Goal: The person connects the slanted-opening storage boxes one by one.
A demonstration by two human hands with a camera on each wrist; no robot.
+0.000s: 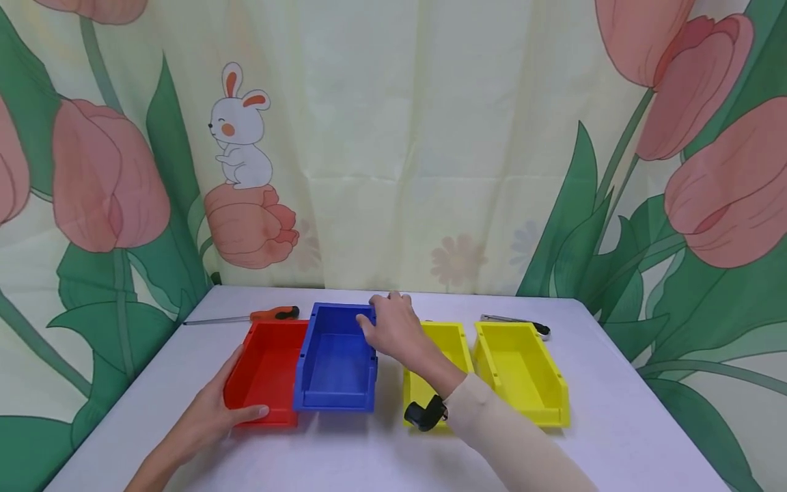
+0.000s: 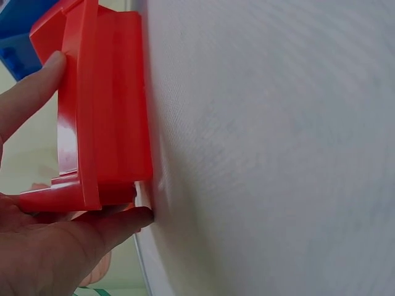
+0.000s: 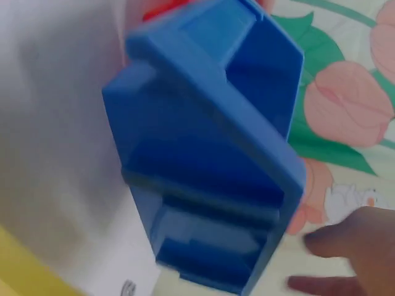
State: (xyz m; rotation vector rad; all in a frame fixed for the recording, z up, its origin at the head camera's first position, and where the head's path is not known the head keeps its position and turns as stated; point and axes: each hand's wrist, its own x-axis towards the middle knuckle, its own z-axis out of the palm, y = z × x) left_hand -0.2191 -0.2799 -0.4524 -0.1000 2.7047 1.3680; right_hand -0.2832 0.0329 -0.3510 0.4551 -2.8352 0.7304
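Note:
A red bin (image 1: 264, 369) sits on the white table (image 1: 344, 451) at the left of a row. My left hand (image 1: 236, 403) grips its near left corner, thumb along the front lip (image 2: 37, 86) and fingers (image 2: 99, 225) under the side. A blue bin (image 1: 335, 362) stands right beside it and overlaps the red bin's right wall. My right hand (image 1: 384, 328) holds the blue bin's far right rim, fingers curled over the edge. The right wrist view is blurred and shows the blue bin's (image 3: 210, 154) outer wall, with fingertips (image 3: 345, 243) beside it.
Two yellow bins (image 1: 439, 352) (image 1: 519, 369) stand to the right of the blue one. An orange-handled screwdriver (image 1: 270, 314) lies behind the red bin. A black-handled tool (image 1: 519, 322) lies behind the far yellow bin. A tulip-print curtain (image 1: 393, 137) hangs behind the table.

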